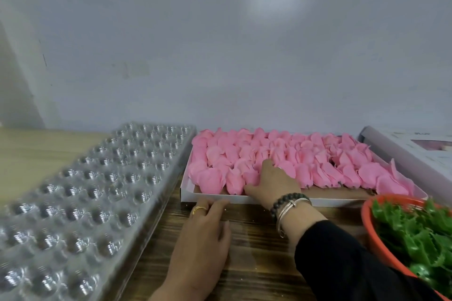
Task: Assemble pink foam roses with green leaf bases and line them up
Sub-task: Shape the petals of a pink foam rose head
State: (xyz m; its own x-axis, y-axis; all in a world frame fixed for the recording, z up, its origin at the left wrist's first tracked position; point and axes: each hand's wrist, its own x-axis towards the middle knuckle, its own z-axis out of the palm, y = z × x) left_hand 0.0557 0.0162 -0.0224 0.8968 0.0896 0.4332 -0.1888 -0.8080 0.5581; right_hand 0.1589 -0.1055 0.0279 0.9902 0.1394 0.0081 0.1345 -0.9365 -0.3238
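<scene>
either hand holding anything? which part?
Nothing is clearly held. The right hand lies spread on the pink roses in the box, grip unclear. The left hand rests flat on the table, empty.

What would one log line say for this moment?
right hand: on roses | left hand: flat on table | leaves: in bowl | no rose assembled

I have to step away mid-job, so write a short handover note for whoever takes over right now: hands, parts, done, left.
Left hand: flat on the wooden table, fingertips at the white box front edge, holding nothing.
Right hand: reaching into the box, fingers on the front pink roses; grip not clear.
Green leaf bases: piled in the red basket, right.
Clear blister tray: left, cavities empty.
Done: no assembled rose visible.
Left: pick rose, add base, line up.
</scene>
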